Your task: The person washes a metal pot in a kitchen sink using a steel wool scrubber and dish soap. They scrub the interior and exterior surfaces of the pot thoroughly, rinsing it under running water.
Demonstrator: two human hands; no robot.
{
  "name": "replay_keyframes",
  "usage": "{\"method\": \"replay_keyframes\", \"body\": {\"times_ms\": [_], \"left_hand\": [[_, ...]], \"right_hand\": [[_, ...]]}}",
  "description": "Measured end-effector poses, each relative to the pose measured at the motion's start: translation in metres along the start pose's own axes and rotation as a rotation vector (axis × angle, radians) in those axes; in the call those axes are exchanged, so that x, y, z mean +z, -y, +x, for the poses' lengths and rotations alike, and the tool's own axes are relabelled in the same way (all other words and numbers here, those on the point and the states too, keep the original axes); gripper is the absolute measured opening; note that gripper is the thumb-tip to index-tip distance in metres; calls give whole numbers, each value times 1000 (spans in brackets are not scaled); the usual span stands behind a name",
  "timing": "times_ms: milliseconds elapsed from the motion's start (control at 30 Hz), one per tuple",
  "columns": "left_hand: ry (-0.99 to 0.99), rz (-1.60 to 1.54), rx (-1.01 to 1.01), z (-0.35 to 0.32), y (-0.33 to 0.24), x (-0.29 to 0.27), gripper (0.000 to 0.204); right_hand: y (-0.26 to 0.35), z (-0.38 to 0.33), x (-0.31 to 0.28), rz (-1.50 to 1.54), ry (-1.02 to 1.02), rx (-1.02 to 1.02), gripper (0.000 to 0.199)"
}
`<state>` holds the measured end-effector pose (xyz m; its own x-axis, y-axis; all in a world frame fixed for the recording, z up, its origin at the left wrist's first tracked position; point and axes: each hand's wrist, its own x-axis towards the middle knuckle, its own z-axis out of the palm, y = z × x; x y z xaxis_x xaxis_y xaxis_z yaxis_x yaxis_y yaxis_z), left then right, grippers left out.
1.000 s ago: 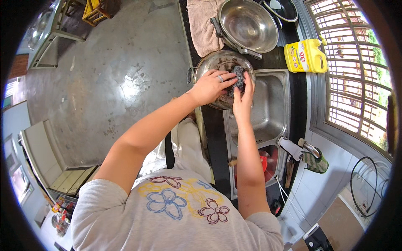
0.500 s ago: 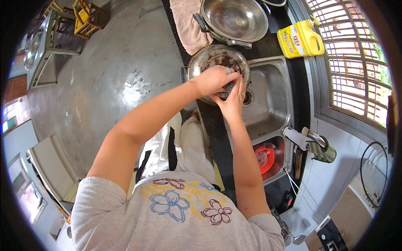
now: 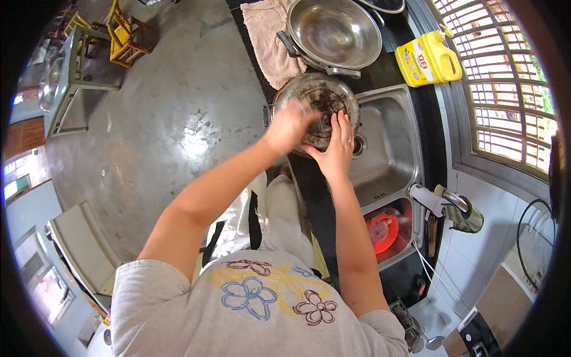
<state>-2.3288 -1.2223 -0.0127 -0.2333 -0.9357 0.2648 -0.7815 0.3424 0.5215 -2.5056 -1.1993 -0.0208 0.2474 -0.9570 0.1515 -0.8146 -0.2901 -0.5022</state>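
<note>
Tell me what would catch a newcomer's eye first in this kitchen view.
Both hands meet over a round, soot-blackened metal pan at the steel sink's left edge: the left hand blurred across it, the right hand flat on its rim. Behind it sits a shiny steel wok; a yellow plastic jug stands by the window.

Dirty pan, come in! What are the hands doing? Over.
Left hand blurred over dirty pan, grip unclear. Right hand open, steadying its rim. Pan over sink. Nothing blocking.
</note>
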Motion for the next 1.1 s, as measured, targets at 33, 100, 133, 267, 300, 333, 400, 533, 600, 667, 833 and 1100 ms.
{"method": "replay_keyframes", "body": {"times_ms": [33,100,133,267,300,333,400,533,600,667,833,1100], "left_hand": [[37,-60,123,-14,-5,-1,44],[-49,-63,151,-14,6,0,43],[-107,-33,109,0,13,-2,38],[-188,-1,-105,25,22,-6,34],[-131,-105,-16,4,15,3,37],[-68,-209,71,-18,8,11,40],[-143,-192,117,-16,5,9,36],[-182,-21,-55,25,23,4,32],[-150,12,17,4,8,13,31],[-79,-146,177,-26,-3,17,33],[-222,-24,20,23,27,6,42],[-149,-37,14,20,13,6,32]], "right_hand": [[0,0,0,1,5,7,108],[1,1,-2,3,16,21,109],[1,1,-3,1,23,29,109],[0,3,2,18,18,22,109],[1,1,1,22,35,41,109],[2,3,1,29,30,33,109],[1,1,-2,35,23,39,109],[5,3,1,30,15,13,109],[2,6,-2,30,12,14,108],[-2,-1,0,34,15,28,109],[8,5,-5,56,28,40,110],[9,3,-6,94,24,58,108]]}}
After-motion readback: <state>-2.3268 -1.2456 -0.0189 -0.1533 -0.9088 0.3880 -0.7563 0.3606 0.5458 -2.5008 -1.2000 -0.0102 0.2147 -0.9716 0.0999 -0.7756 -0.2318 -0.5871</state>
